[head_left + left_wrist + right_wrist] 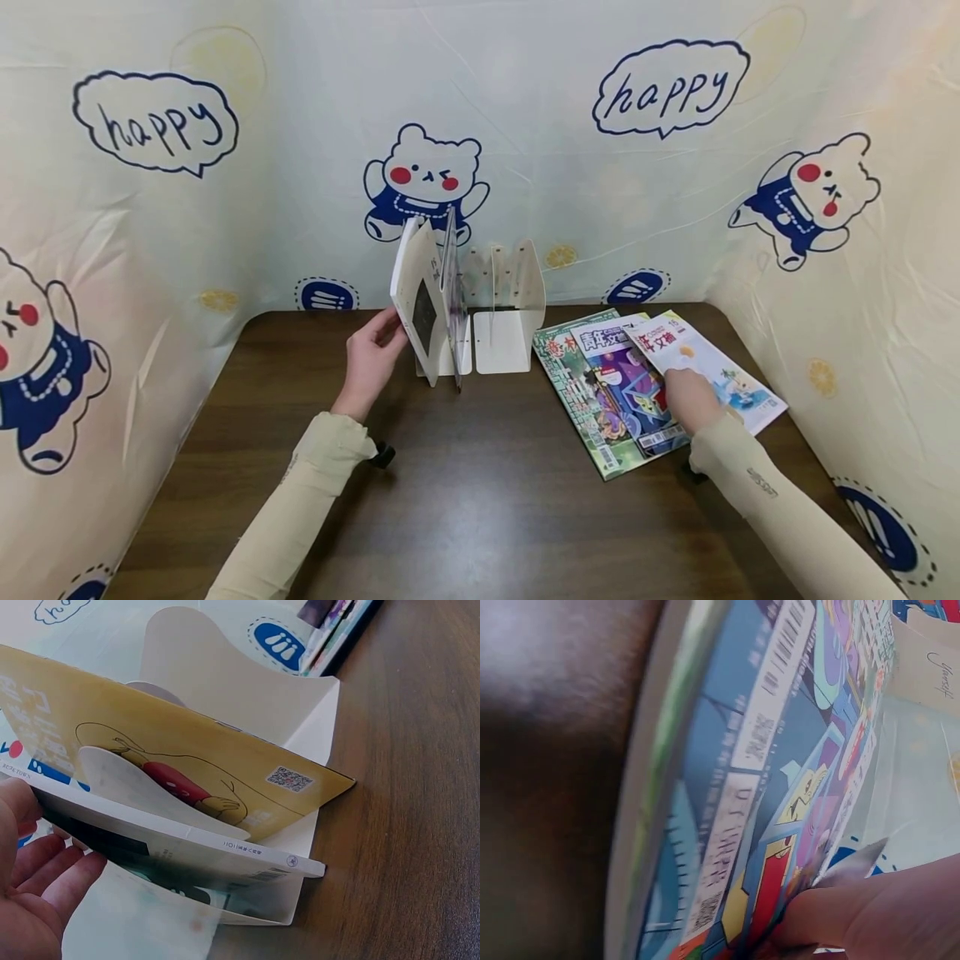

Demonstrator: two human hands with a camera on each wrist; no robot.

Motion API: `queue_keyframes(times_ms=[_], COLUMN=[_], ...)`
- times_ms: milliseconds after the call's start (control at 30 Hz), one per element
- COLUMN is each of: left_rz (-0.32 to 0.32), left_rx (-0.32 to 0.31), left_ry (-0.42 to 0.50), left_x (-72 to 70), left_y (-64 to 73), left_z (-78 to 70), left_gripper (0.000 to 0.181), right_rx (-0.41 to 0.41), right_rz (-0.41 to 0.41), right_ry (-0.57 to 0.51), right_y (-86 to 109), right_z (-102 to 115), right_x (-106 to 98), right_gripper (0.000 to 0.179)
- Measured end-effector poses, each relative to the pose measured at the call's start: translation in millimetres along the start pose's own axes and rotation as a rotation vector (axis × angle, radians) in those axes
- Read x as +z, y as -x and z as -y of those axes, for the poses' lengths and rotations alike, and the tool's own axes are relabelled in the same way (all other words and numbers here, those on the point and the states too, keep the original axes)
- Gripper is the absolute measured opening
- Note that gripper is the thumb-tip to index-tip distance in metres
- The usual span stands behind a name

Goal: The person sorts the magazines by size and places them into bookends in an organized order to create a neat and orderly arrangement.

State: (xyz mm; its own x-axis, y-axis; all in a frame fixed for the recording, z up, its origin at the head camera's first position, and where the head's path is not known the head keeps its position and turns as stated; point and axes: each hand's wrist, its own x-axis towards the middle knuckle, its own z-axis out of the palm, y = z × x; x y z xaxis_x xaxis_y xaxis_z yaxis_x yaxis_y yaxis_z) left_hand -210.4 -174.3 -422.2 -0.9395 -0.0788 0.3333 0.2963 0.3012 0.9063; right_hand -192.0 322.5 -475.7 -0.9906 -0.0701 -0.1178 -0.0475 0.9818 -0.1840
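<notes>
At the rack's left end my left hand holds a white-spined book, thumb at the spine and fingers against its cover. The book stands upright and leans slightly among the dividers of a white bookend rack. Beside it stands a thin yellow book, which shows a red figure and a QR code. Over on the right, my right hand pinches the left edge of a pale magazine; its fingertips are hidden. Under that one lie a purple-blue magazine and a green magazine, fanned out.
The rack's right-hand slots, bounded by a tall end plate, stand left of the magazines. Everything rests on a dark brown wooden table. A printed cloth with bears and "happy" bubbles hangs behind and at both sides.
</notes>
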Motion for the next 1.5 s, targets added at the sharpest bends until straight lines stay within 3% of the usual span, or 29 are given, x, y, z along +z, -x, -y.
queue_keyframes(times_ms=[367, 633, 767, 967, 1267, 1500], left_rz=[-0.008, 0.006, 0.001, -0.005, -0.003, 0.001], left_rx=[0.034, 0.012, 0.025, 0.037, 0.016, -0.019], left_ry=[0.02, 0.01, 0.007, 0.013, 0.02, 0.018], left_x=[0.3, 0.0, 0.2, 0.7, 0.2, 0.3], left_y=[-2.0, -1.0, -0.5, -0.6, 0.0, -0.4], left_z=[-3.1, -3.2, -3.3, -3.1, -1.2, 1.5], left_gripper=[0.035, 0.037, 0.036, 0.035, 0.036, 0.037], right_rx=[-0.036, -0.061, -0.035, 0.029, -0.047, -0.033], right_rz=[-0.223, -0.405, -0.436, -0.458, -0.66, -0.732], right_ry=[-0.108, -0.155, -0.217, -0.334, -0.366, -0.428], right_y=[29.0, 46.2, 56.5, 67.9, 76.8, 81.2], right_z=[6, 10, 16, 25, 42, 55], right_x=[-6, -11, -18, -28, -38, -44], right_gripper=[0.009, 0.013, 0.011, 0.023, 0.016, 0.014])
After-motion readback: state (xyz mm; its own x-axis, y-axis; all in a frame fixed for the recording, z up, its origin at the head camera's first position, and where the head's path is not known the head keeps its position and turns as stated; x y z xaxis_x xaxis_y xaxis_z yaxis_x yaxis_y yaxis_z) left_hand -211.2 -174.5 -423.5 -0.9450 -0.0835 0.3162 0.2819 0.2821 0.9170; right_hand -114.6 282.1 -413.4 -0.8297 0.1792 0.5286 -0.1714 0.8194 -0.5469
